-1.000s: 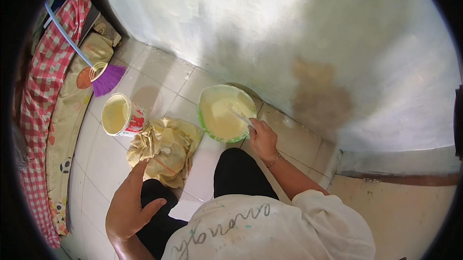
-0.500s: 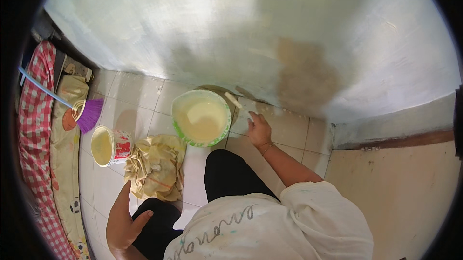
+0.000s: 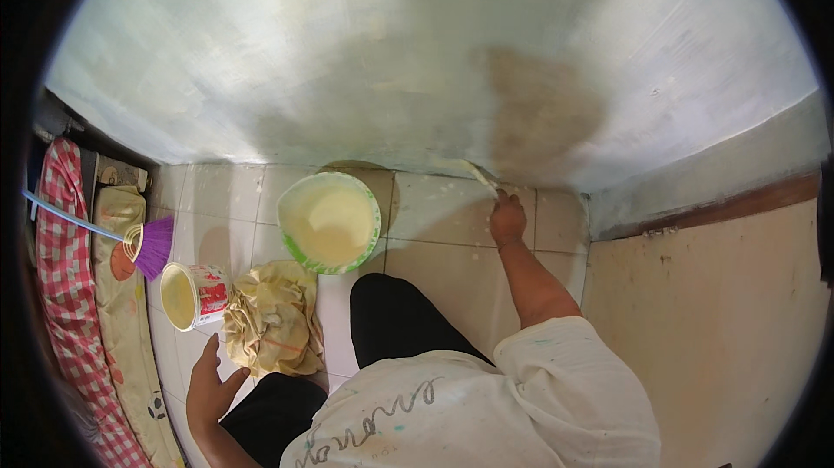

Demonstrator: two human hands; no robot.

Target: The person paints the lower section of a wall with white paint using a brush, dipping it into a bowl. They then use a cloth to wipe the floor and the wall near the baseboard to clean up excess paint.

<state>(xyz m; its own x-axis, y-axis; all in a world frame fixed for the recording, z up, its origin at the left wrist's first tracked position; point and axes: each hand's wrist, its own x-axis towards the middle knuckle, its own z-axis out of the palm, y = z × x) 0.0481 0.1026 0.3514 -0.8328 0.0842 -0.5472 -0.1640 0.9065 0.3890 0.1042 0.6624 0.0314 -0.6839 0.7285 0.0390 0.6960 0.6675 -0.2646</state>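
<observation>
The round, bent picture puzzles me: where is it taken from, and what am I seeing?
No machine here: these are a person's bare hands, seen from a fisheye camera worn on the head, which bends straight edges. The right hand holds a slim pale tool, its tip near the foot of the wall. The left hand is open and empty, near a crumpled yellowish bundle. On the tiled floor also stand a green-and-white basin of cream-coloured liquid and a white-and-red bucket.

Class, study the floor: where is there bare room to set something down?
Bare tiles lie between the bowl, the wall and the right hand; another patch separates the broom from the bowl. It is crowded where the bucket, cloth and left hand sit close together.
</observation>
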